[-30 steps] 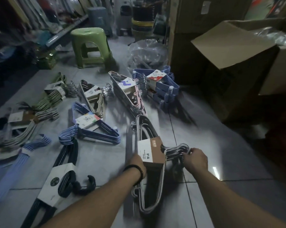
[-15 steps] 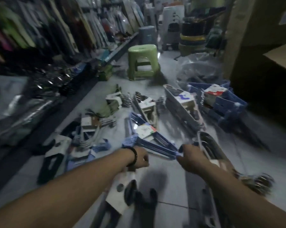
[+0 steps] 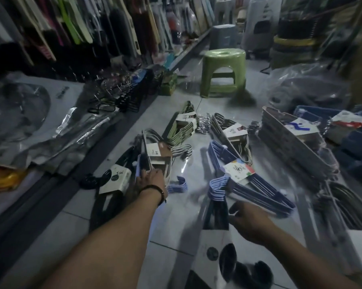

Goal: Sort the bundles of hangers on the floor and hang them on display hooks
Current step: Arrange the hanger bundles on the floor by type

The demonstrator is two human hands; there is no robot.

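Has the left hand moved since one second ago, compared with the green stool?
Yes, leftward: the left hand was to the right of the green stool; now it lies to its left.

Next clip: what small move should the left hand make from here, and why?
Probably close the left hand around the grey hanger bundle with the brown label: the fingers lie on that bundle's near end, though blur hides any grip. The right hand hovers beside the black hanger bundle, apparently holding nothing.
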